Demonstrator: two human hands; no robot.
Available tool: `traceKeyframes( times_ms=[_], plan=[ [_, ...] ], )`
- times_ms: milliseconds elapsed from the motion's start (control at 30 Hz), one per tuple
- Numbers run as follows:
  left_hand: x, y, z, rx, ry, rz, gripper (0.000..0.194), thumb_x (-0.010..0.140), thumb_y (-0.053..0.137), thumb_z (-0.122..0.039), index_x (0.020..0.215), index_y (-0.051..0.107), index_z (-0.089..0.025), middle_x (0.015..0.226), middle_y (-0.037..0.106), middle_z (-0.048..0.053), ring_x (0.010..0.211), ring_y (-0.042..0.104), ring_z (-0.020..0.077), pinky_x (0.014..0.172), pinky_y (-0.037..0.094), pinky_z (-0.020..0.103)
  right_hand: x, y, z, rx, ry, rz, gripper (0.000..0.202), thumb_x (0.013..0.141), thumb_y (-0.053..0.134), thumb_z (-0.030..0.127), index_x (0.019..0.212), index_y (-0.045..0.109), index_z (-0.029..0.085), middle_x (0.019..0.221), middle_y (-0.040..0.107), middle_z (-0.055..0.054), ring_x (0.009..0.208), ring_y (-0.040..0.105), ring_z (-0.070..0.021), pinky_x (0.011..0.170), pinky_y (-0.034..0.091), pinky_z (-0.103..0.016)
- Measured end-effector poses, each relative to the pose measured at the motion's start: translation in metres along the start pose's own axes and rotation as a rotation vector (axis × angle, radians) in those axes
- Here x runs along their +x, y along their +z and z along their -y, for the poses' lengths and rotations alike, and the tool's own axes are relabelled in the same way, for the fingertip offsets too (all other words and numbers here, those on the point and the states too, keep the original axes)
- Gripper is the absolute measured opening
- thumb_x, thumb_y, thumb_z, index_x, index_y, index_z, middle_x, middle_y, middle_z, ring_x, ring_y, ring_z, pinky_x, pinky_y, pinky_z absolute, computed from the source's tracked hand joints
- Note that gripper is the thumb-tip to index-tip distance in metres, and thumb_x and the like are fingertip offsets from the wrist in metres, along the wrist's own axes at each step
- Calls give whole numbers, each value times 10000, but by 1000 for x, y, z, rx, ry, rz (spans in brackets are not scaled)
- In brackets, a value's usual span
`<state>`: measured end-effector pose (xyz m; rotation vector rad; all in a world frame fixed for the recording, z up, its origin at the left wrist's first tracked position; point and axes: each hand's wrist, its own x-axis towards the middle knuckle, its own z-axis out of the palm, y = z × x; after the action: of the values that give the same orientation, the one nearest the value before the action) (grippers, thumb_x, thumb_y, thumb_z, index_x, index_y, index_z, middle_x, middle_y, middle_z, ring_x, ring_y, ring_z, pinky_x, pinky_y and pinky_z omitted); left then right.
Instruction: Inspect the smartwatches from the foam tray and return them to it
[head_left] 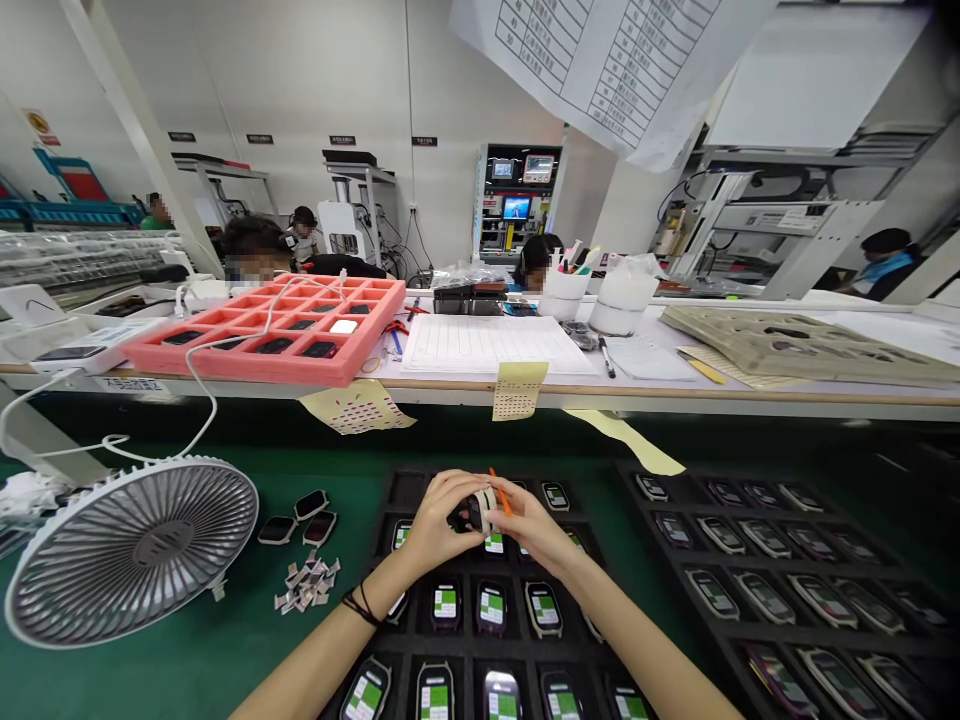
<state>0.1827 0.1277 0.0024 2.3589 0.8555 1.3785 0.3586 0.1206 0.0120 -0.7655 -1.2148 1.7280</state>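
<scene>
Above a black foam tray (466,578), my left hand (435,520) is closed around a smartwatch (477,511) with a dark face and a pale case edge. My right hand (536,528) meets it from the other side. A thin orange stick (501,493) is gripped in the right fingers, which also press against the pale side of the watch. Fingers partly hide the watch, so I cannot tell whether it is one piece or two. Below both hands, lit watches (492,606) with green and white screens fill tray pockets.
A second black tray (679,560) of watches lies right. On the left stand a white fan (135,550), several loose watches (311,505) and a pile of small foil-like pieces (307,582). A shelf edge (450,388) with a pink foam tray (330,372) crosses ahead. Co-workers sit beyond.
</scene>
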Motion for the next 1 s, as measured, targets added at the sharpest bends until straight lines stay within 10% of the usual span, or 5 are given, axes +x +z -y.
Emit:
traceKeyframes(
  times_ms=[367, 633, 1000],
  plan=[
    [1, -1, -3, 15, -28, -5, 457, 719, 690, -211, 1160, 570, -223, 1119, 640, 103, 1086, 532, 283, 932, 427, 465, 0, 0, 5, -202, -124, -83, 567, 704, 740, 413, 1225, 563, 277, 1084, 665, -66, 1021, 611, -238, 922, 466, -409],
    [5, -8, 5, 21, -196, -157, 409, 708, 738, -289, 1085, 605, -202, 1059, 643, 113, 1020, 562, 281, 896, 452, 451, 3, -25, 9, -569, -416, -592, 506, 906, 357, 565, 866, 678, 177, 460, 558, 3, 364, 480, -130, 471, 436, -285],
    [3, -7, 3, -6, -188, -94, 439, 694, 756, -280, 1095, 607, -184, 1065, 649, 114, 1024, 575, 276, 897, 465, 437, 14, -31, -2, -844, -341, -354, 519, 830, 482, 601, 488, 567, 221, 640, 661, -69, 650, 634, -243, 649, 467, -347]
  ],
)
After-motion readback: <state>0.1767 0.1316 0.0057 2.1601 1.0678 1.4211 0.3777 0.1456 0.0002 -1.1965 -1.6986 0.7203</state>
